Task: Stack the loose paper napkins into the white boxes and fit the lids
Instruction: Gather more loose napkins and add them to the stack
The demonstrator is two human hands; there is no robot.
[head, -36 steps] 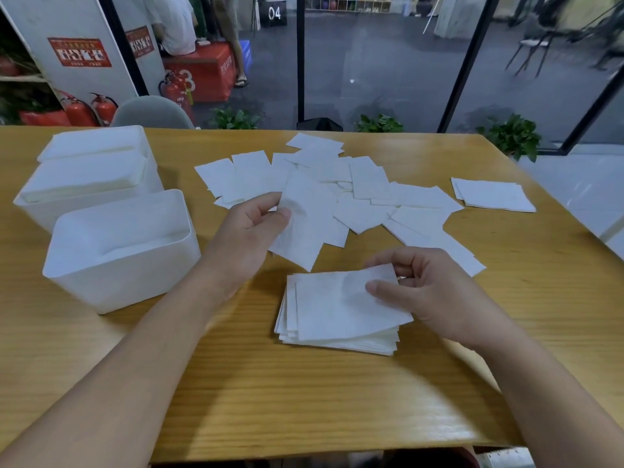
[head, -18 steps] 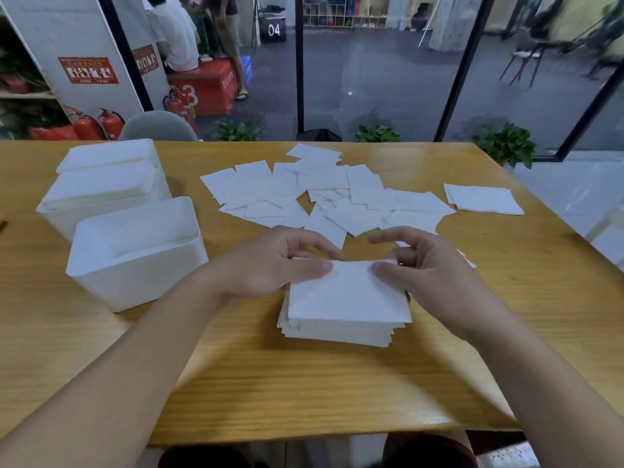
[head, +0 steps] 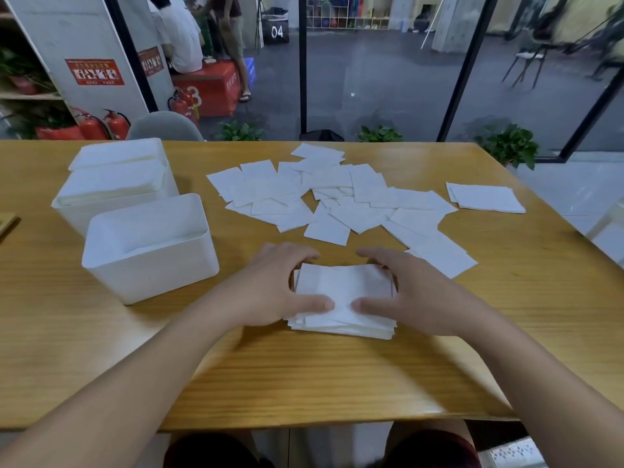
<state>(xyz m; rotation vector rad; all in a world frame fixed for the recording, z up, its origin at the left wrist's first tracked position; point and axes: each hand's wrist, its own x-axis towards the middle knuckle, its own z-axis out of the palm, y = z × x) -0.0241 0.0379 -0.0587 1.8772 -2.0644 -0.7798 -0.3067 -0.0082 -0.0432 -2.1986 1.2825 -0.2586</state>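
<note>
Squaring up the thick pile of white square paper napkins (head: 342, 300) is the step in hand, in my judgement. This pile lies on the yellow wooden table (head: 304, 376), nearest to the person. The left hand (head: 270, 292) grips its 9 o'clock side and the right hand (head: 415, 295) its 3 o'clock side; fingers are curled over the far edge, both thumbs press on the top sheet, almost touching each other.

At approx. 10 o'clock from the pile stands the open white plastic box (head: 148, 251), w/ a low layer of something white inside. Behind it is a second white box (head: 114, 187), filled, w/ its flat white lid (head: 118, 153) lying loosely on top.

At 12 o'clock many scattered loose white napkins (head: 324, 197) wait; a small neat napkin pile (head: 486, 197) lies at 2 o'clock.

Next move probably: lift the pile w/ both hands, keep the edges aligned, lower it flat into the open box.
</note>
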